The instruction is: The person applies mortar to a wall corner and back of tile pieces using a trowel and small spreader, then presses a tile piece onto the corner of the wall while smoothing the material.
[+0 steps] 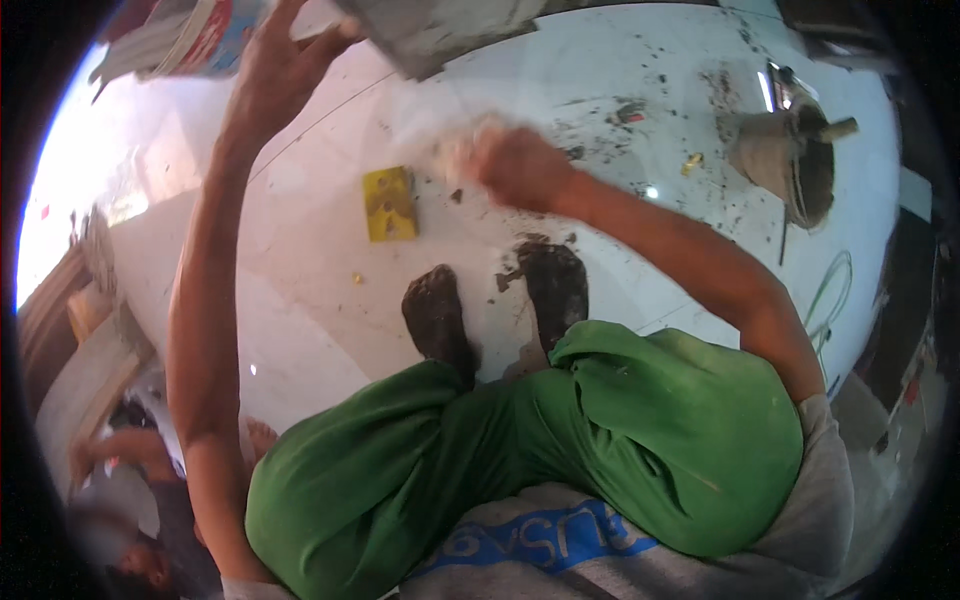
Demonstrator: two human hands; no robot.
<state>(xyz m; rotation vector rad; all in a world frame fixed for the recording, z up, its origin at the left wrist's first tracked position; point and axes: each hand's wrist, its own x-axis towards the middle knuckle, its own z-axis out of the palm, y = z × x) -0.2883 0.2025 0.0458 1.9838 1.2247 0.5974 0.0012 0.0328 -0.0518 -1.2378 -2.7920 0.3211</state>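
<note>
My left hand (282, 80) reaches to the top left, its thumb stretched away from the fingers, which run off the upper edge. It looks open, beside a grey, dirt-marked slab (430, 35). Low over the white tiled floor, my right hand (515, 165) is curled and smeared by motion. A pale blur at its fingers may be something held, too smeared to name. Left of that hand lies a yellow rectangular block (389, 204) with dark stains. Dark crumbs and smears (625, 112) dirty the floor to the right of it.
A dirty bucket (760, 145) with a stick-like handle in it leans at the right. Green cord (832, 300) loops nearby. At the upper left stands a white, red and blue container (190, 40). Another person (140, 490) is at the lower left, near boards (85, 370).
</note>
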